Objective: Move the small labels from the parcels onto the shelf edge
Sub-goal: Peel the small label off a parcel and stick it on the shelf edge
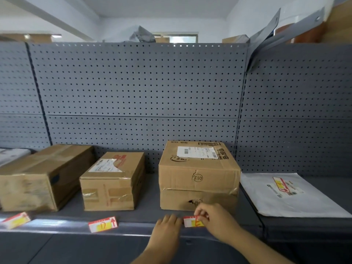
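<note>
Three brown cardboard parcels stand on the grey shelf: a long one (38, 176) at left, a middle one (112, 181), and a taller one (199, 176). A white mailer bag (285, 195) lies at right with a red-and-yellow small label (282, 184) stuck on it. Two such labels sit on the shelf edge (57, 225): one at far left (15, 220), one marked "D" (102, 224). My right hand (213, 218) pinches a third label marked "E" (192, 221) against the edge below the tall parcel. My left hand (167, 225) rests flat beside it, fingers touching the edge.
A grey pegboard back panel (141, 88) rises behind the parcels. A white package (11, 155) lies at the far left. A bent grey panel (266, 35) leans at the upper right. Another shelf bay (304, 225) continues to the right.
</note>
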A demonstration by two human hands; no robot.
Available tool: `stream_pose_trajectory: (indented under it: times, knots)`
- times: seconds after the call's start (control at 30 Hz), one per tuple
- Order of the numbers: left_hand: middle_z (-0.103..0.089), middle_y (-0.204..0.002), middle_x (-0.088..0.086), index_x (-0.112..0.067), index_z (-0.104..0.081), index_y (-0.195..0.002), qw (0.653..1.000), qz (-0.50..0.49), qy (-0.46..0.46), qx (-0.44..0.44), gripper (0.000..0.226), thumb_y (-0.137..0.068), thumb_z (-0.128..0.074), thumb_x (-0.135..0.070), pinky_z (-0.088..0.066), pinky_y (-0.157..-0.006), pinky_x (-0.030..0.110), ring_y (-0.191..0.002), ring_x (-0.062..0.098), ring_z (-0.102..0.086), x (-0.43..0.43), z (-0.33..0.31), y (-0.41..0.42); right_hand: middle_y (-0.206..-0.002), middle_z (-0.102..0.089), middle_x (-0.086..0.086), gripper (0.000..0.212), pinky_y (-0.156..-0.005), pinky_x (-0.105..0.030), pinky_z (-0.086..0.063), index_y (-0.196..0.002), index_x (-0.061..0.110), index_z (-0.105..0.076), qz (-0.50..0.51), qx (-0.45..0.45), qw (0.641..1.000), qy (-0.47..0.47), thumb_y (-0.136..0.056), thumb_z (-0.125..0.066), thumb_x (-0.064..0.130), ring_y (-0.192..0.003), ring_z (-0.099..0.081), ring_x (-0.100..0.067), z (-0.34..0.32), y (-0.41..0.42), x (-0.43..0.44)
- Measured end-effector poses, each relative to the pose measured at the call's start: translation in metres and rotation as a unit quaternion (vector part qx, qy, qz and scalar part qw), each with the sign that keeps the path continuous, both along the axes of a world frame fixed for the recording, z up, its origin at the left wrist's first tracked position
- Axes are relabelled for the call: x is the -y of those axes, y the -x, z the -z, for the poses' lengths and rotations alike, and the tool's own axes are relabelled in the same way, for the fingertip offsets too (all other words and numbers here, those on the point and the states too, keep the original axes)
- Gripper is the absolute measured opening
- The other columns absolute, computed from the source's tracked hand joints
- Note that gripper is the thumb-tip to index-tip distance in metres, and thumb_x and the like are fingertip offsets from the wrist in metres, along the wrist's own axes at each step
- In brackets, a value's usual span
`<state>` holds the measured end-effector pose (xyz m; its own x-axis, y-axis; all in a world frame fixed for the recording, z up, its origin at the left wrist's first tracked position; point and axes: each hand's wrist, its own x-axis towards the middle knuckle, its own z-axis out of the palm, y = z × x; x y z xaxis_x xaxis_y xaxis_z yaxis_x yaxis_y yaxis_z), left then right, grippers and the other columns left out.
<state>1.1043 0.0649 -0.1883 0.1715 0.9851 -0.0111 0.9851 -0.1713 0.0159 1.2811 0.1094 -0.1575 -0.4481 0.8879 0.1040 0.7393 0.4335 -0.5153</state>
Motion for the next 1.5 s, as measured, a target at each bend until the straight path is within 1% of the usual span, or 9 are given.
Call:
stream_pose_trajectory:
  times: [0.17, 0.33, 0.57, 0.8, 1.03, 1.17, 1.33, 1.4, 1.5]
  knots:
    - [-0.040, -0.145, 0.006, -0.018, -0.037, -0.140, 1.000, 0.024, -0.010, -0.010, 0.048, -0.094, -0.050, -0.018, -0.029, -0.111, 0.038, -0.133, 0.025, -0.037, 0.001, 0.004, 0.001, -0.094, -0.069, 0.009, 0.011, -0.079, -0.034, -0.056, -0.094, 0.029, -0.064, 0.015, -0.010, 1.000, -0.021, -0.090, -0.058, 0.020, -0.086, -0.063, -0.005, 0.005, -0.005, 0.000]
    - [-0.039, -0.145, 0.003, -0.021, -0.037, -0.139, 0.999, 0.029, -0.031, 0.019, 0.053, -0.090, -0.056, -0.014, -0.026, -0.113, 0.035, -0.133, 0.023, -0.036, 0.004, 0.007, 0.005, -0.094, -0.069, 0.009, 0.011, -0.078, -0.031, -0.056, -0.093, 0.028, -0.064, 0.024, -0.019, 0.999, -0.042, -0.090, -0.059, 0.019, -0.085, -0.063, -0.004, 0.010, -0.008, 0.003]
    - [-0.038, -0.141, -0.001, -0.024, -0.040, -0.137, 0.997, 0.032, -0.025, 0.061, 0.050, -0.089, -0.053, -0.012, -0.025, -0.116, 0.035, -0.130, 0.021, -0.035, 0.007, 0.009, 0.008, -0.097, -0.067, 0.010, 0.009, -0.077, -0.027, -0.056, -0.093, 0.028, -0.063, 0.026, -0.015, 0.998, -0.061, -0.090, -0.060, 0.021, -0.086, -0.062, -0.003, 0.015, -0.006, 0.001]
    - [-0.040, -0.140, 0.002, -0.022, -0.039, -0.139, 0.998, 0.032, -0.026, 0.040, 0.049, -0.092, -0.049, -0.013, -0.028, -0.112, 0.035, -0.128, 0.023, -0.038, 0.004, 0.009, 0.009, -0.100, -0.062, 0.008, 0.007, -0.079, -0.028, -0.051, -0.093, 0.023, -0.065, 0.004, 0.002, 0.994, -0.107, -0.089, -0.059, 0.019, -0.090, -0.056, -0.007, 0.024, 0.006, 0.004]
    - [-0.047, -0.134, 0.005, -0.019, -0.045, -0.132, 0.998, 0.042, -0.038, 0.018, 0.037, -0.095, -0.046, -0.016, -0.033, -0.106, 0.035, -0.123, 0.024, -0.044, 0.004, -0.001, 0.009, -0.099, -0.062, 0.005, 0.011, -0.081, -0.031, -0.050, -0.095, 0.021, -0.069, -0.010, 0.024, 0.988, -0.153, -0.089, -0.060, 0.019, -0.096, -0.053, -0.011, 0.029, 0.006, 0.000]
    - [-0.053, -0.126, 0.006, -0.017, -0.051, -0.121, 0.996, 0.044, -0.068, 0.025, 0.027, -0.094, -0.045, -0.018, -0.037, -0.098, 0.033, -0.114, 0.024, -0.050, -0.001, -0.008, 0.002, -0.103, -0.066, 0.003, 0.017, -0.084, -0.029, -0.044, -0.101, 0.021, -0.071, -0.006, 0.052, 0.980, -0.191, -0.090, -0.057, 0.020, -0.099, -0.053, -0.015, 0.031, -0.007, -0.003]
    - [-0.054, -0.123, 0.007, -0.016, -0.052, -0.116, 0.993, 0.061, -0.085, 0.050, 0.027, -0.091, -0.045, -0.015, -0.040, -0.093, 0.036, -0.109, 0.026, -0.051, -0.014, -0.014, -0.008, -0.113, -0.062, 0.008, 0.026, -0.090, -0.027, -0.044, -0.118, 0.024, -0.062, 0.030, 0.028, 0.977, -0.208, -0.094, -0.053, 0.029, -0.105, -0.050, -0.013, 0.034, -0.019, 0.002]
    - [-0.054, -0.123, 0.007, -0.015, -0.052, -0.115, 0.991, 0.087, -0.095, 0.045, 0.026, -0.091, -0.044, -0.016, -0.039, -0.091, 0.036, -0.108, 0.027, -0.051, -0.021, -0.014, -0.014, -0.114, -0.063, 0.009, 0.024, -0.090, -0.028, -0.045, -0.115, 0.025, -0.063, 0.053, 0.009, 0.975, -0.216, -0.095, -0.052, 0.029, -0.105, -0.051, -0.012, 0.031, -0.027, 0.004]
    - [-0.054, -0.128, 0.009, -0.014, -0.053, -0.118, 0.985, 0.131, -0.103, 0.043, 0.030, -0.089, -0.043, -0.016, -0.038, -0.093, 0.038, -0.114, 0.030, -0.050, -0.034, -0.013, -0.033, -0.109, -0.066, 0.006, 0.019, -0.089, -0.032, -0.047, -0.108, 0.022, -0.066, 0.087, 0.019, 0.970, -0.227, -0.093, -0.054, 0.026, -0.103, -0.054, -0.014, 0.026, -0.044, 0.006]
